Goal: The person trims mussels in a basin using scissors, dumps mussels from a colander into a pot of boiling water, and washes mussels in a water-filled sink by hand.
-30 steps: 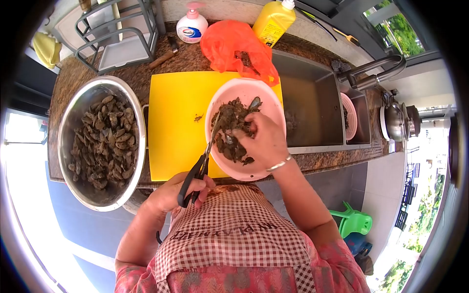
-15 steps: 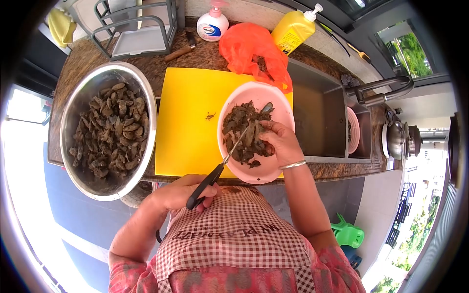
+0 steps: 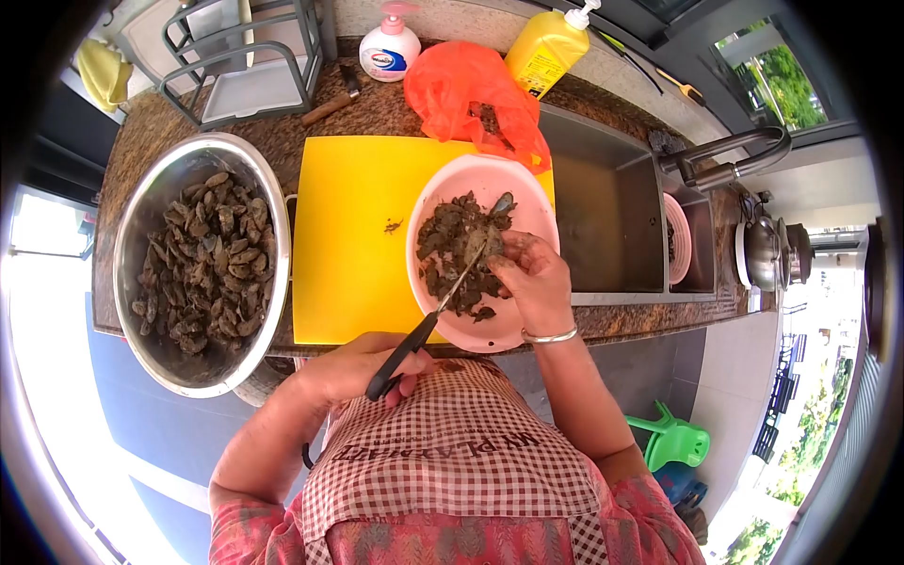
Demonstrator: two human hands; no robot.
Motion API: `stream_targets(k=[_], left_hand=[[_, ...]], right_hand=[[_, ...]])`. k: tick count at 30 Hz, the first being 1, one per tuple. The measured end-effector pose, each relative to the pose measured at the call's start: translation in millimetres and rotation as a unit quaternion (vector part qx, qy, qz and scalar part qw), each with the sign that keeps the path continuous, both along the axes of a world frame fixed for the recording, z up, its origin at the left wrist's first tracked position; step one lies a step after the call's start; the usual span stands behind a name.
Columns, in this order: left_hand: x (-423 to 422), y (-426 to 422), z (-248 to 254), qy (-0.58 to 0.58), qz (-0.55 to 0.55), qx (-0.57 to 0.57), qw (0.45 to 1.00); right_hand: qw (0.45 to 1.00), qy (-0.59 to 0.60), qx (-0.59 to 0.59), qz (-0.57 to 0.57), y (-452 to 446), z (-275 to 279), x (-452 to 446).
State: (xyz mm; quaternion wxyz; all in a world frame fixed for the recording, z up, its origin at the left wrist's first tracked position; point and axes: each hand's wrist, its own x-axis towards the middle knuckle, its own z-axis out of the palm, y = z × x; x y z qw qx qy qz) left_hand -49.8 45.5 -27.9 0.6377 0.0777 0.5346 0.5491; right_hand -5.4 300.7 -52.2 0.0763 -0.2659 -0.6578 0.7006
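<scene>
My left hand (image 3: 363, 369) is wrapped round the black handle of a pair of scissors (image 3: 407, 355), whose metal blades reach up over the pink bowl (image 3: 532, 204). Their tips touch a muddy mussel (image 3: 487, 243) pinched between the thumb and fingers of my right hand (image 3: 537, 275). Dark, muddy clumps (image 3: 441, 231) lie in the bowl under the blades, and one bluish mussel shell (image 3: 504, 202) shows at their upper edge. The bowl rests on the right part of a yellow cutting board (image 3: 348, 245).
A large steel basin (image 3: 280, 273) of muddy mussels (image 3: 207, 264) stands left of the board. Behind are a red plastic bag (image 3: 461, 80), a pump bottle (image 3: 389, 52), a yellow bottle (image 3: 546, 56), a wooden-handled tool (image 3: 328, 108) and a rack (image 3: 240, 61). On the right is a sink (image 3: 603, 202) with a faucet (image 3: 725, 169).
The view has shifted slightly. My right hand has turned and lifted the mussel a little, and the scissor tips have moved up against it.
</scene>
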Motion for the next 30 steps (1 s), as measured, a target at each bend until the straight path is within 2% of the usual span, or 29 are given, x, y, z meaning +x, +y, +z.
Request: stream_targets(k=[4,7,10,13,17,20,23,26,30], left_hand=[[1,2,-3,-0.031,-0.003,0.009,0.999],[1,6,2,0.019,-0.026,-0.015,0.999],[0,1,-7,-0.021,-0.009,0.076,0.997],[1,0,-5,-0.087,0.014,0.087,0.992],[2,5,-2,-0.044,-0.002,0.022,0.999],[-5,3,9,-0.033,-0.010,-0.014,0.999],[-9,0,2,0.012,-0.021,-0.008,1.000],[-3,2,-6,0.138,-0.025,-0.037,0.989],[-3,1,-10,0.036,-0.009,-0.030,0.999]], right_hand=[[0.998,0.040,0.028,-0.028,-6,-14,5],[0.996,0.078,0.031,-0.016,-11,-17,6],[0.996,0.080,0.042,-0.004,-9,-24,9],[0.996,0.086,0.037,-0.002,-7,-26,10],[0.996,0.065,0.058,0.004,-4,-32,10],[0.999,0.042,0.021,-0.008,-5,-25,9],[0.995,-0.031,-0.093,-0.029,-5,-6,5],[0.959,-0.061,-0.277,-0.025,14,-20,6],[0.920,-0.021,-0.390,0.028,25,-23,6]])
